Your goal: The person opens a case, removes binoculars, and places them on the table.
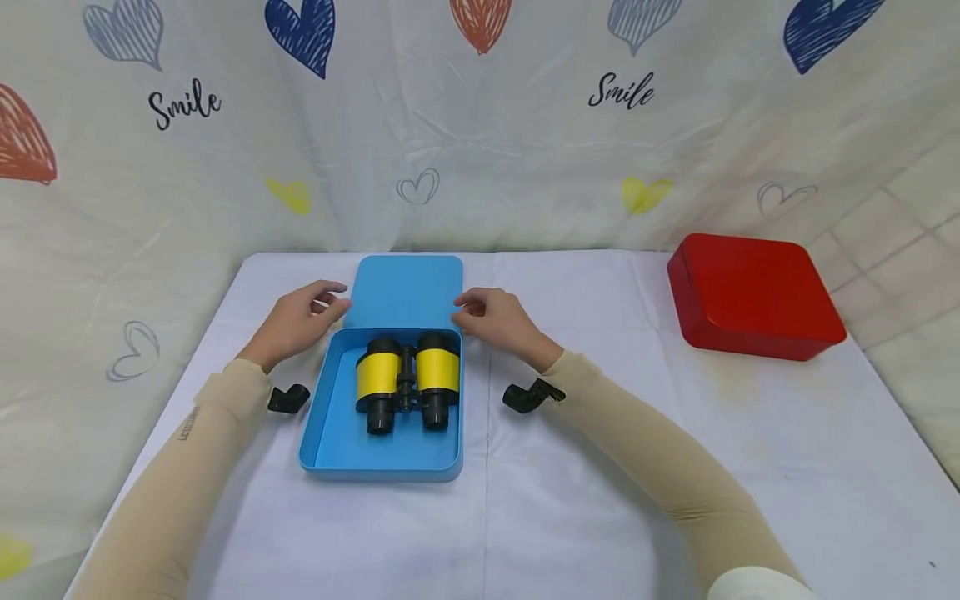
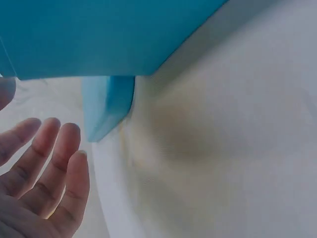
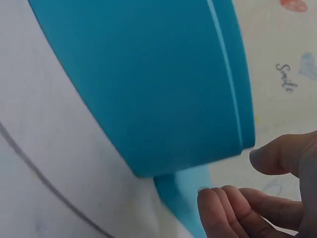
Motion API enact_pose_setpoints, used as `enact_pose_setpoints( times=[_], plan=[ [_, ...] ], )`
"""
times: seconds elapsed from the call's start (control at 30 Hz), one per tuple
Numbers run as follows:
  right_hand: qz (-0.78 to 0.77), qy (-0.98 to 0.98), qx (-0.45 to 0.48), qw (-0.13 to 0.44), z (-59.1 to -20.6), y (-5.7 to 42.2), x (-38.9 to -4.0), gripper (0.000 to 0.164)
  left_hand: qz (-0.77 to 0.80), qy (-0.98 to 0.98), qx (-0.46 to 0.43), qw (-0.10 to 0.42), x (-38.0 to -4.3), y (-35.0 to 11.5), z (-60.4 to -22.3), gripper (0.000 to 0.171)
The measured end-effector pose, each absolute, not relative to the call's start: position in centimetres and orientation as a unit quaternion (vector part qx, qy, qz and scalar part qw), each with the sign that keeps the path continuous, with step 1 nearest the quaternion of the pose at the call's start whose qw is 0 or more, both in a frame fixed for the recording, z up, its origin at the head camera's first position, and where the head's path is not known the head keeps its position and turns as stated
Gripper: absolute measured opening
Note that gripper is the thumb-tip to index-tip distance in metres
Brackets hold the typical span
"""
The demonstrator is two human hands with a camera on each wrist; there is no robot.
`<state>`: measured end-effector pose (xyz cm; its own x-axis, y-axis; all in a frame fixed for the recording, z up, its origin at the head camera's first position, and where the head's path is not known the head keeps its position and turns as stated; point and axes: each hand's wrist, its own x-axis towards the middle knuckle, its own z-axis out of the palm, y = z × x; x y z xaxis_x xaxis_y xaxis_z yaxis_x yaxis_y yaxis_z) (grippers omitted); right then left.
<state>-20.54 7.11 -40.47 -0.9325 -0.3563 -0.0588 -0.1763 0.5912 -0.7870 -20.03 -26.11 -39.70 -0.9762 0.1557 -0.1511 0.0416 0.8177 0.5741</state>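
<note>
A blue box (image 1: 375, 473) stands uncovered on the table, a yellow and black pair of binoculars (image 1: 378, 375) lying inside it. Behind it lies a blue lid (image 1: 407, 292). My left hand (image 1: 298, 321) hovers by the box's far left corner, fingers loosely bent and holding nothing; the left wrist view shows its fingers (image 2: 69, 168) spread apart below the box wall (image 2: 99, 39). My right hand (image 1: 501, 323) is at the far right corner. In the right wrist view its thumb is close to the box's corner; whether it touches I cannot tell.
A closed red box (image 1: 757, 296) sits at the table's far right. White cloth (image 1: 600, 517) covers the table. A curtain (image 1: 487, 125) printed with hearts hangs behind the far edge. Black wrist mounts (image 1: 525, 397) stick out from both sleeves.
</note>
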Motion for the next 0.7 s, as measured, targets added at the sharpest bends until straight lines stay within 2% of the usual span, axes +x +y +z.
enact_pose_setpoints(
  times=[0.3, 0.47, 0.7],
  plan=[
    [-0.448, 0.874, -0.186, 0.040, -38.3, 6.6, -18.9, 0.035, 0.287, 0.952, 0.086, 0.065, -17.3, -26.1, -39.8, 0.050],
    [-0.453, 0.865, -0.213, 0.011, -37.5, 6.1, -17.9, 0.031, 0.274, 0.955, 0.099, 0.056, -16.0, -25.5, -39.8, 0.053],
    [-0.411, 0.866, -0.281, -0.039, -37.1, 5.3, -16.4, 0.033, 0.266, 0.958, 0.098, 0.045, -14.5, -24.9, -40.0, 0.061]
  ],
)
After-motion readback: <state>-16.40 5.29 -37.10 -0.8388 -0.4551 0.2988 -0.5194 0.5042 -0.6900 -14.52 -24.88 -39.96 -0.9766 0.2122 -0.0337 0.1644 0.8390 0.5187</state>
